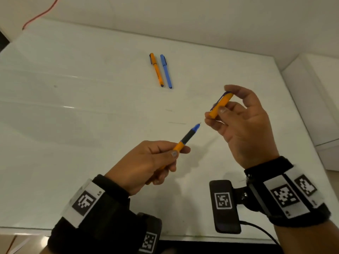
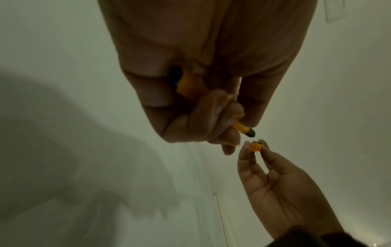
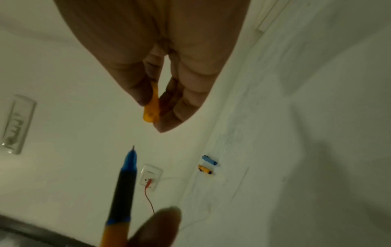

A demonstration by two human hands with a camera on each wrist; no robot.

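My left hand (image 1: 157,158) grips an uncapped orange pen (image 1: 185,139) by its barrel, black grip and blue tip pointing up and right. My right hand (image 1: 236,114) pinches the pen's orange cap (image 1: 221,105) between thumb and fingers, a short gap from the tip. In the left wrist view the pen (image 2: 243,128) pokes out of my fist toward the cap (image 2: 255,146). The right wrist view shows the cap (image 3: 152,107) above the pen tip (image 3: 125,180). A capped orange pen (image 1: 156,69) and a capped blue pen (image 1: 166,70) lie side by side farther back on the table.
The white table (image 1: 73,107) ends at a wall behind and a white ledge (image 1: 311,99) on the right. A red wire (image 1: 42,14) runs along the back left to a wall socket (image 3: 150,178). A black device (image 1: 224,206) lies near the front edge.
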